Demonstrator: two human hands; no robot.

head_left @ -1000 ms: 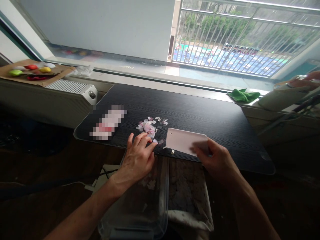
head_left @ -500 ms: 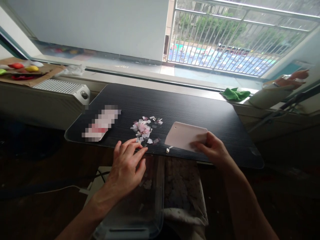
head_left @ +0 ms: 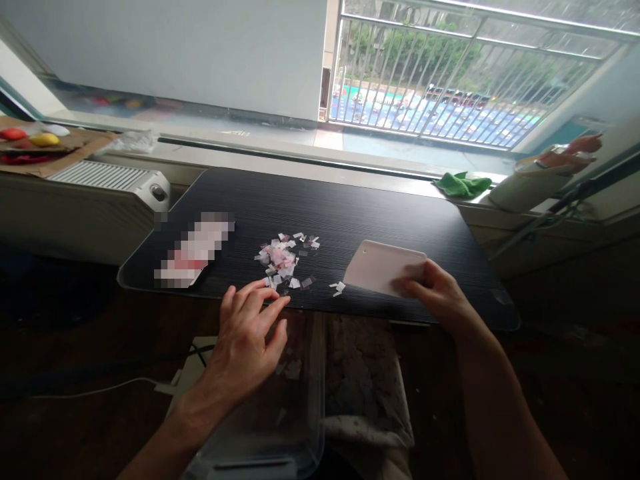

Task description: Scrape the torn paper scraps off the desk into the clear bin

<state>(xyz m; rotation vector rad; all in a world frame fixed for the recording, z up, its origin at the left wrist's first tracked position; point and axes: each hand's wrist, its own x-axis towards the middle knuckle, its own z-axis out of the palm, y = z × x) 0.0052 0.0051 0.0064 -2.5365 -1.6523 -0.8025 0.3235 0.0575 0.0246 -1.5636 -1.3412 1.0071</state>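
My right hand (head_left: 440, 293) grips the right end of a thin pale pink card (head_left: 383, 267), which has a small hole near its far left corner. The card is held low over the right half of a dark tabletop (head_left: 320, 193). Just left of it lie a few small white scraps (head_left: 339, 288). A heap of small pink, white and clear scraps (head_left: 280, 257) sits near the front middle of the table. My left hand (head_left: 255, 327) is open at the front edge, fingers curved and apart, fingertips close to the heap's near side.
On the table's left lies a pinkish item (head_left: 195, 250), blurred by pixels. Below the front edge stands a clear plastic bin (head_left: 300, 427) with scraps inside. A green cloth (head_left: 463, 185) rests by the window sill, and a white heater (head_left: 115, 180) is at left.
The card has moved right, away from the heap, and more of the small white scraps now show beside its left edge. My left hand stays nearly still. The view has shifted slightly.
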